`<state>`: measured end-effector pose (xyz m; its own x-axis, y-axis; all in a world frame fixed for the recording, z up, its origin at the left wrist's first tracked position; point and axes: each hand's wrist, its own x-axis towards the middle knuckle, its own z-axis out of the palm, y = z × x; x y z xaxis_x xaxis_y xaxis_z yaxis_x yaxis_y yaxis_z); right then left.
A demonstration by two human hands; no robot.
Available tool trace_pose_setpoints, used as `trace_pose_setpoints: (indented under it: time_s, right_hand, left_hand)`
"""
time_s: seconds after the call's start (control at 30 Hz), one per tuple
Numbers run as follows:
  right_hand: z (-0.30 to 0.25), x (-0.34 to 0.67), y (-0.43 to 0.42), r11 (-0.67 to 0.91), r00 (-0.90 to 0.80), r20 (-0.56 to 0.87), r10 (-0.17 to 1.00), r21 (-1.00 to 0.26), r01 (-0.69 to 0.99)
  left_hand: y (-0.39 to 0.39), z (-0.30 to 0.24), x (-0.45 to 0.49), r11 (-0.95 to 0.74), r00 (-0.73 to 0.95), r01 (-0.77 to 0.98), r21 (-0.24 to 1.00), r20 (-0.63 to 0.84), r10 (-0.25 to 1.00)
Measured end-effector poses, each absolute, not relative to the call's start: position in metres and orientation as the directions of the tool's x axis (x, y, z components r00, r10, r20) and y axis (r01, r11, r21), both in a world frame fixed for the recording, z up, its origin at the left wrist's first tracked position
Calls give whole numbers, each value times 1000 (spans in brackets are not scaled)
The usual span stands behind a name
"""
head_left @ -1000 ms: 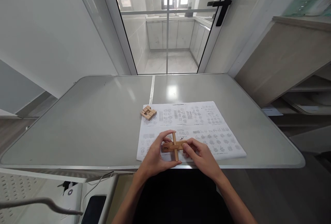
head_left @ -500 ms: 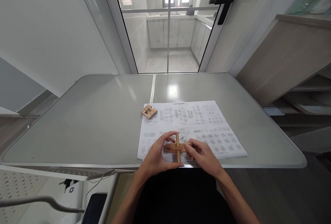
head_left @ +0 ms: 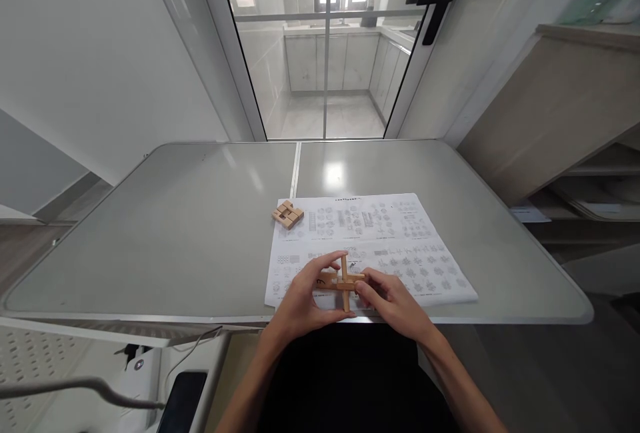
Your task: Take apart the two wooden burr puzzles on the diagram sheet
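Between my hands is a cross-shaped wooden puzzle [head_left: 345,284] made of interlocked wooden bars, held just above the near edge of a printed sheet [head_left: 400,260]. My left hand [head_left: 305,293] spans the upright bar, fingertips at its far end and thumb at its near end. A dark mark shows on the flat piece on the left. The thumb and fingers of my right hand [head_left: 387,296] pinch the right end of the puzzle. A second wooden block puzzle [head_left: 288,214], of several small cubes, lies at the sheet's far left corner.
The grey folding table [head_left: 175,233] has a seam and metal rim. At lower left, a dark phone [head_left: 184,400] and a grey cable [head_left: 85,386] lie on a white surface. A glass door [head_left: 350,73] stands beyond the table, shelves [head_left: 590,186] to the right.
The puzzle has turned a little between my fingers, so its middle piece now shows an edge instead of its flat face. My hands have barely shifted.
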<state>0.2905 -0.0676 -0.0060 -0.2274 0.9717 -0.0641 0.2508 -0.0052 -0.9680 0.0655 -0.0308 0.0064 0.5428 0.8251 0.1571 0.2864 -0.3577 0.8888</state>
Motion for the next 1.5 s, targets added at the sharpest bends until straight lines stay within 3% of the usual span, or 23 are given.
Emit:
trace_pose_setpoints:
  time_s: [0.33,0.47,0.73,0.97,1.5]
  right_hand:
    - [-6,291,-70,0,-176,-34,984,-981,193]
    - [-6,291,-70,10,-169,-22,985,-982,189]
    - [-6,290,-70,41,-217,-9,976,-973,225]
    - [-5,291,-69,75,-300,9,954,-975,210]
    - [-3,288,-71,89,-261,21,965,-964,252]
  left_hand:
    - [-29,5,66,-323,500,244,914,167,850]
    - [-27,3,64,-247,521,190,950,116,846]
    - [-28,7,64,-192,559,246,950,23,829]
    - [-27,7,59,-203,560,222,954,45,827]
    - [-27,11,61,-200,549,172,965,75,832]
